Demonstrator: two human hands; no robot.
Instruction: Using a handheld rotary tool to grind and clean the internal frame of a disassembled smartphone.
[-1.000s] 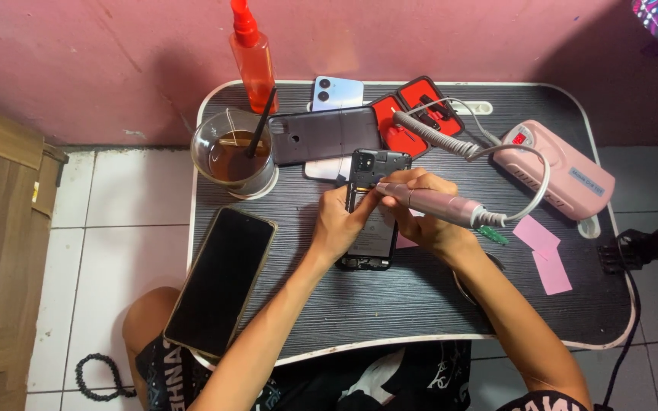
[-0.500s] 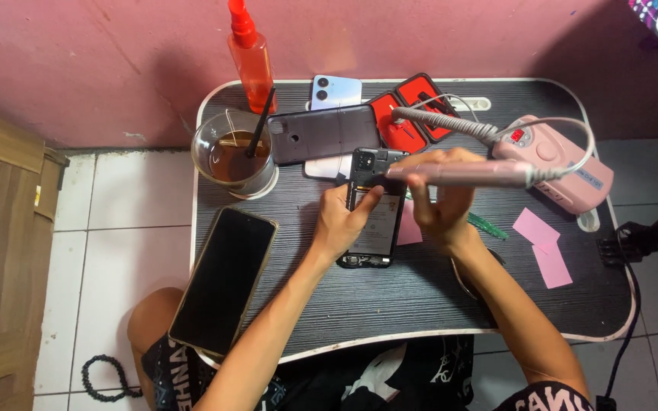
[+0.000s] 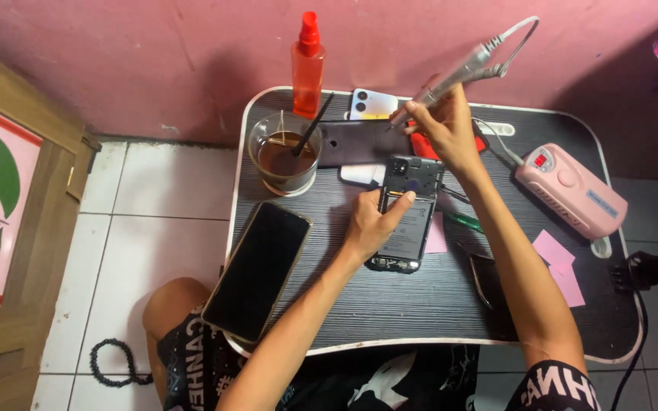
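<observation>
An opened phone [image 3: 407, 215] with its back cover off lies face down in the middle of the black lap table [image 3: 420, 304]. My left hand [image 3: 372, 221] rests on its left edge, thumb across the battery. My right hand [image 3: 443, 125] is raised above the phone's top end and grips a grey pen-shaped rotary tool [image 3: 458, 72], tip pointing down-left. The tool's cable runs to a pink control box [image 3: 570, 190] on the right.
A large dark phone [image 3: 259, 270] lies at the table's left front. At the back stand a glass of brown liquid with a stick [image 3: 283, 156], an orange spray bottle [image 3: 308, 65], a grey phone [image 3: 359, 142] and a white one [image 3: 372, 103]. Pink paper slips [image 3: 557, 262] lie at right.
My right hand has lifted the rotary tool up and back, away from the opened phone. My left hand stays on the phone.
</observation>
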